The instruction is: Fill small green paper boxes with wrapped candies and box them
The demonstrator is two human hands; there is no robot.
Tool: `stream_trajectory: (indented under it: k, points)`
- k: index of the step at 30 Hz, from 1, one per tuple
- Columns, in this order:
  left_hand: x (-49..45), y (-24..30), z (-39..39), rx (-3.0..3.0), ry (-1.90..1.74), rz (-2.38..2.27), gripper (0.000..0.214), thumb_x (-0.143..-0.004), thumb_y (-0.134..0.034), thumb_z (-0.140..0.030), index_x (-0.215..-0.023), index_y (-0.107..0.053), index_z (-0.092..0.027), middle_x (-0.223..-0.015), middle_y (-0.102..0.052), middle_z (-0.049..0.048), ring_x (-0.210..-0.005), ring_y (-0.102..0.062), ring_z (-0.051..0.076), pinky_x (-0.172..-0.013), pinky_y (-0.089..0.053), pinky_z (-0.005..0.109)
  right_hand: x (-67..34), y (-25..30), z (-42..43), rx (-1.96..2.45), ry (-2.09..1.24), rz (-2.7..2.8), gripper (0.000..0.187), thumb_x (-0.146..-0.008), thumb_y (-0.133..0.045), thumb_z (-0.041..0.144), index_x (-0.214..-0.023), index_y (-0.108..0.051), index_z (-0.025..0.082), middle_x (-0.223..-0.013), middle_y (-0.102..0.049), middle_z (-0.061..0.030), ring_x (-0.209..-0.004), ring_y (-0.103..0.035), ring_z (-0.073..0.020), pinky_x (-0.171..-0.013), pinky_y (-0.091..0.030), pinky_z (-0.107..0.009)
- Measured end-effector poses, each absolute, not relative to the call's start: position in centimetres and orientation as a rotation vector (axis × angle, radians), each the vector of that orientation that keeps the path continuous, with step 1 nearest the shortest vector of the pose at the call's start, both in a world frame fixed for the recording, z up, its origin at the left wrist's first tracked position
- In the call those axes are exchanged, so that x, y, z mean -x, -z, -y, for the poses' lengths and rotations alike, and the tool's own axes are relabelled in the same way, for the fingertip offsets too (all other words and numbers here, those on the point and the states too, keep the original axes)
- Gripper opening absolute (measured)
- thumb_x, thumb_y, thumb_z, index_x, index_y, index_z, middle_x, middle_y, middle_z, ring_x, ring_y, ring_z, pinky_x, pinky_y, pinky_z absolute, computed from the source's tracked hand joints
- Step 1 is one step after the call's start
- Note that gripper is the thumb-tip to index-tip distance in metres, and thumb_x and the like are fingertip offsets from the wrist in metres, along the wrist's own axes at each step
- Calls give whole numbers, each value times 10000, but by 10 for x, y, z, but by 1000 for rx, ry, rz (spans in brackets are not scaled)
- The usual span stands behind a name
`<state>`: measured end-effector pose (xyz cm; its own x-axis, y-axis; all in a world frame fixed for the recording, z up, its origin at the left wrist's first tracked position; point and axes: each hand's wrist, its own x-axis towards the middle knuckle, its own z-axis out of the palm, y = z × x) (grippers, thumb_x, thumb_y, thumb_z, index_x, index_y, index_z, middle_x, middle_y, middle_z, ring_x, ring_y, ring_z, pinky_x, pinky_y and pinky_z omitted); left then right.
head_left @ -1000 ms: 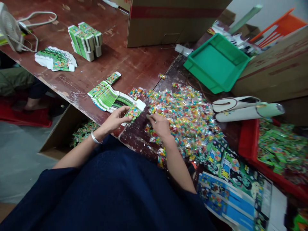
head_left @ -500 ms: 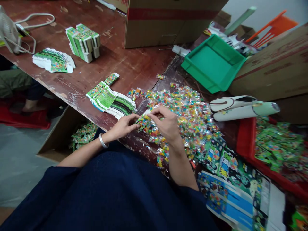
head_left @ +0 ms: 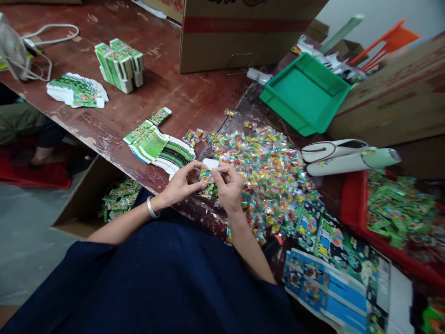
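Note:
A small green printed carton [head_left: 206, 175] with a white end flap is held upright between both hands, just over the near table edge. My left hand [head_left: 181, 184] pinches its left side; a silver bangle is on that wrist. My right hand [head_left: 227, 183] grips its right side with the fingers curled. A wide heap of clear-wrapped coloured candies [head_left: 271, 171] lies right behind the hands. A fanned stack of flat green cartons [head_left: 158, 146] lies to the left of the hands.
A green plastic tray [head_left: 306, 93] and big cardboard boxes [head_left: 243, 32] stand at the back. Folded green cartons [head_left: 120, 62] and flat ones [head_left: 76, 90] lie far left by a small fan [head_left: 12, 48]. A red bin [head_left: 351, 204] of green packs and printed sheets [head_left: 333, 273] are at right. A floor box [head_left: 86, 204] holds packs.
My right hand left the candy heap and joined the left hand at the carton. Both hands then drew the carton a little nearer and turned it upright, its white flap now on top.

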<state>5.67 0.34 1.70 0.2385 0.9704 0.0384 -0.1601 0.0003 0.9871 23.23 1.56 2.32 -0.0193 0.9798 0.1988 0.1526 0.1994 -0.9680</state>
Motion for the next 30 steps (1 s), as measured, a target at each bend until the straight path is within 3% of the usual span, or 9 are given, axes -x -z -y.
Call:
stream_trajectory:
  k: [2, 7, 10, 14, 20, 26, 30]
  points:
    - [-59, -16, -5, -1152, -1115, -876, 482, -810, -874, -395, -1164, -587, -235, -1009, -603, 20, -789, -590, 127, -642, -521, 226, -229, -26, -18, 1137, -1005, 1351, 247, -906, -772, 463, -917, -670, 239, -1144, -747, -71, -1004, -745, -218, -879, -612, -366]
    - [-58, -22, -6, -1043, -1076, -880, 611, -768, -896, -405, -1179, -466, -262, -1026, -593, 8, -745, -627, 109, -653, -553, 235, -224, -37, -23, 1111, -1057, 1297, 335, -872, -786, 521, -975, -598, 264, -918, -726, -13, -861, -714, -182, -827, -594, -339]
    - [-54, -27, -2, -1142, -1087, -941, 543, -792, -864, -377, -1155, -479, -251, -1061, -584, 31, -851, -644, 143, -693, -584, 253, -227, -44, -28, 1148, -1131, 1384, 358, -857, -780, 563, -832, -609, 249, -870, -703, -15, -827, -673, -177, -775, -577, -329]
    - [-49, -31, 1, -1343, -1114, -1027, 459, -852, -787, -267, -1224, -517, -244, -1115, -614, 66, -1042, -665, 216, -845, -624, 342, -236, -51, -37, 1206, -1247, 1408, 315, -788, -862, 487, -836, -684, 232, -833, -718, -8, -784, -662, -168, -742, -560, -322]
    - [-44, -35, 2, -1422, -1054, -984, 564, -880, -750, -235, -1396, -522, -241, -1155, -645, 87, -1092, -677, 248, -902, -632, 396, -243, -51, -47, 1230, -1293, 1375, 325, -721, -896, 468, -744, -694, 214, -739, -703, 2, -673, -609, -142, -632, -502, -294]
    - [-45, -36, -1, -1367, -1050, -970, 516, -875, -778, -286, -1363, -614, -245, -1160, -668, 92, -1034, -668, 233, -773, -625, 325, -232, -56, -36, 1201, -1148, 1452, 301, -848, -805, 444, -706, -661, 222, -806, -728, -18, -769, -654, -165, -748, -550, -337]
    - [-36, -40, -2, -1338, -1057, -992, 385, -878, -782, -324, -1231, -660, -228, -1132, -691, 79, -952, -681, 196, -730, -611, 282, -230, -58, -26, 1142, -1169, 1544, 295, -959, -697, 471, -800, -734, 225, -1029, -792, -72, -979, -716, -212, -867, -593, -393]
